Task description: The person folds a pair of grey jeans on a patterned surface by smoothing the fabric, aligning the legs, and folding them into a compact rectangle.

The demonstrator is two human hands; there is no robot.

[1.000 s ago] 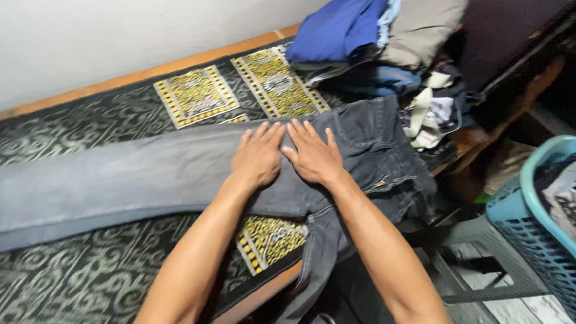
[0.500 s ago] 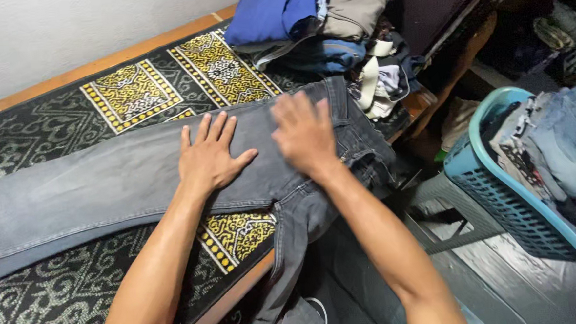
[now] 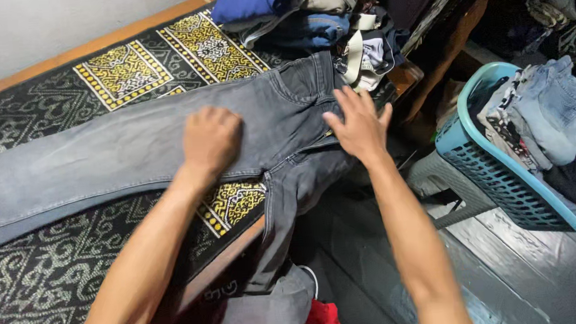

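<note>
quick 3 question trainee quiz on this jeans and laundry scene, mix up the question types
1. True or false: both hands rest on the grey jeans.
2. Which hand is nearer the waistband? A) left hand B) right hand
3. Fill in: the blue laundry basket holds ____.

Key
1. True: the left hand presses on the upper leg, the right hand lies by the fly.
2. B
3. Clothes, with pale denim on top.
</note>
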